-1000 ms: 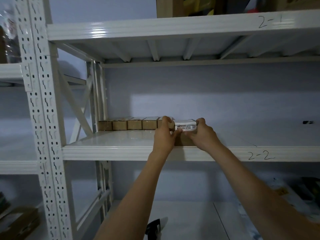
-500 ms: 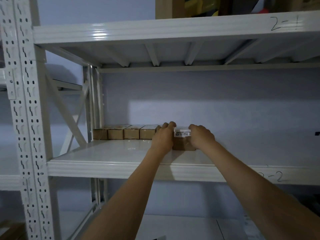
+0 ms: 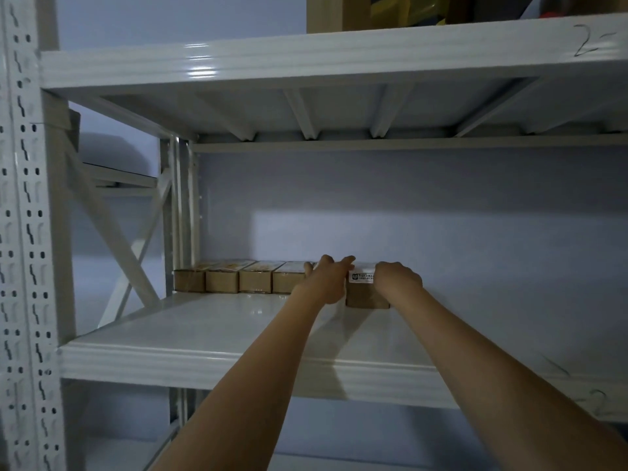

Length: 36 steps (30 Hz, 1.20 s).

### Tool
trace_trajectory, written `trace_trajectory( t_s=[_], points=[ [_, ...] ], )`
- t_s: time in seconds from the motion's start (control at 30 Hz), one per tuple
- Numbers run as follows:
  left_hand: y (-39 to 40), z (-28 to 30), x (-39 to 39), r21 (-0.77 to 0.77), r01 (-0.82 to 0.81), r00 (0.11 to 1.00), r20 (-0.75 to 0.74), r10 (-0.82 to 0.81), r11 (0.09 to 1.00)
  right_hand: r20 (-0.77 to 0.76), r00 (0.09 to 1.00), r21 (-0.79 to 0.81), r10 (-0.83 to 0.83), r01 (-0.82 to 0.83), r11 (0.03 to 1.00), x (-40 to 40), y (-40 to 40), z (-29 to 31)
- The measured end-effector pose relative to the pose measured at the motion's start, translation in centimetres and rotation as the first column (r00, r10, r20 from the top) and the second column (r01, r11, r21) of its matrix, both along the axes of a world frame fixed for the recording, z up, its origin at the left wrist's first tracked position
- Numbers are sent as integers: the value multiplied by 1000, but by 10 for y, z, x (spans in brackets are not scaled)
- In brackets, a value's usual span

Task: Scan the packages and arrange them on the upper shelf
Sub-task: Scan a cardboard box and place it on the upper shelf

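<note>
A small brown cardboard package [image 3: 365, 295] with a white label sits far back on the white shelf [image 3: 210, 338], near the rear wall. My left hand [image 3: 326, 280] holds its left side with fingers reaching over the top. My right hand [image 3: 397, 278] grips its right side with curled fingers. A row of several similar brown packages [image 3: 238, 280] stands against the back wall to the left; the held package sits at the right end of that row, and my left hand hides the gap between them.
The white shelf above [image 3: 306, 59] carries a cardboard box [image 3: 336, 11] and yellow items. A perforated white upright [image 3: 23, 232] and diagonal braces [image 3: 112, 239] stand at the left. The shelf surface right of the package is bare.
Both hands have pushed the labelled package from the shelf's front edge back towards the rear wall, beside the row. The view has moved closer and tilted up.
</note>
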<state>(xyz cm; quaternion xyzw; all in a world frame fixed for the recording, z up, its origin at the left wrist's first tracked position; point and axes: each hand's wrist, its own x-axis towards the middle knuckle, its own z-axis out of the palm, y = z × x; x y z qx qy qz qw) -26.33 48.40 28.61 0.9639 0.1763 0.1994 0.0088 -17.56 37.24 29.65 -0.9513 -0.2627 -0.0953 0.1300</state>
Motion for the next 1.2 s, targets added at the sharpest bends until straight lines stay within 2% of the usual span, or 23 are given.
trace_trajectory(
  t_s=[0.23, 0.47, 0.57, 0.77, 0.9, 1.03, 1.2],
  points=[
    [13, 0, 25, 30, -29, 998, -47, 31, 999, -7, 999, -3, 36, -36, 999, 26, 19, -1],
    [14, -1, 37, 126, 13, 999, -52, -6, 992, -1, 999, -191, 52, -52, 980, 42, 37, 9],
    [17, 5, 45, 131, 1, 995, -97, 12, 991, 12, 996, -207, 93, -89, 974, 53, 39, 10],
    [21, 11, 60, 91, -39, 988, -145, 52, 995, 71, 978, -53, 194, -191, 980, 75, 42, -9],
    [26, 7, 72, 62, -54, 988, -143, 63, 997, -32, 969, 55, 245, -244, 968, 77, 41, -22],
    [27, 5, 77, 34, -69, 991, -117, 72, 997, -45, 965, 43, 258, -256, 966, 80, 45, -26],
    [26, 1, 80, 0, -66, 996, -68, 66, 998, -96, 958, 133, 270, -257, 957, 80, 50, -28]
  ],
)
